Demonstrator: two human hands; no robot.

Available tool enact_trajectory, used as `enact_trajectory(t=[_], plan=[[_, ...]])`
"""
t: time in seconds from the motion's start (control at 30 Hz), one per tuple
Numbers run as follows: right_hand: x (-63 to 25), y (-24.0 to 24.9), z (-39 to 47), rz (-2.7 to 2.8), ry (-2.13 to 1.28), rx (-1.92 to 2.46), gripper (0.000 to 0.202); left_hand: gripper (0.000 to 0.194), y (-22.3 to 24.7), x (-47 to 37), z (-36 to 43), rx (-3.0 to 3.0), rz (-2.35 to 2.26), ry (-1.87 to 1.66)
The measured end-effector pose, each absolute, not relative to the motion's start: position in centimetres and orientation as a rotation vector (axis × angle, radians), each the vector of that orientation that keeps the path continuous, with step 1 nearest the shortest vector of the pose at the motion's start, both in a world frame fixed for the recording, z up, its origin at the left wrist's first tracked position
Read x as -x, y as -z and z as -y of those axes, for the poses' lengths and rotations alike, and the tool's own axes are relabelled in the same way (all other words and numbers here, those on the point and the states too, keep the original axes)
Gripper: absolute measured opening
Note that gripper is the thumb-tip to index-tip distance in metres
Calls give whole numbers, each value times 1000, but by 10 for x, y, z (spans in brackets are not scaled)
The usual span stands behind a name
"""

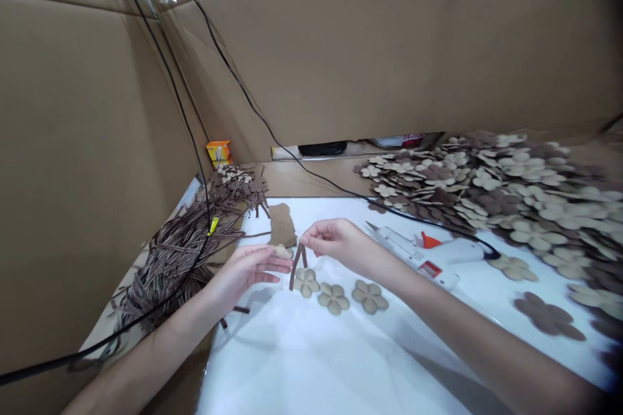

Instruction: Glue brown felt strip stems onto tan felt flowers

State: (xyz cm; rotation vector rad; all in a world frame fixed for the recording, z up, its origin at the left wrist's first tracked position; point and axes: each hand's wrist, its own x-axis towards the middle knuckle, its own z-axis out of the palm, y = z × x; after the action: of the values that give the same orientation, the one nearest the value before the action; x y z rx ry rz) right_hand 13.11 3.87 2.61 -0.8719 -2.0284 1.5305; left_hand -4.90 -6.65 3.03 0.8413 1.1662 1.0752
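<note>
Near the middle of the white top (272, 363), both hands are up close together, fingertips almost meeting. Left hand (256, 266): thumb and index closed on a beige piece (282, 251), partly hidden, other fingers fanned out. Right hand (324, 238): fingertips pinched shut on a bent brown strip (293, 267), its two ends hanging down toward the near side, just left of the row of flowers.

Three beige flowers (333, 298) lie in a row just right of the strip, apart from each other, the left one nearest the hands. Scrap (282, 224) of cardboard lies just beyond the left hand, by the far edge. Glue gun (423, 256) lies right of the right hand, tip pointing left and far; the right forearm passes on its near side. One black cord (253, 104) drops from the far wall (379, 45) and crosses to the gun's right end; another cord (172, 78) runs down over the strip pile (180, 253) to the near left.

Strip pile crowds the left edge, some ends poking over it. Flower heap (516, 188) fills the far right, loose ones spilling onto the top. Cardboard walls close off left and far; orange box (219, 153) sits in the far left corner. Widest room for moving: near side, between the forearms.
</note>
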Motion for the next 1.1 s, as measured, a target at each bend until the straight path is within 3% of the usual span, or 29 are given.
enact_trajectory(t=[0.6, 1.1], plan=[[-125, -23, -29, 1856, -1817, 776, 25, 34, -32, 37, 67, -1146, -1173, -956], [-124, -15, -26, 1909, -1616, 866, 20, 37, -19, 22, 70, -927, -1110, -920]])
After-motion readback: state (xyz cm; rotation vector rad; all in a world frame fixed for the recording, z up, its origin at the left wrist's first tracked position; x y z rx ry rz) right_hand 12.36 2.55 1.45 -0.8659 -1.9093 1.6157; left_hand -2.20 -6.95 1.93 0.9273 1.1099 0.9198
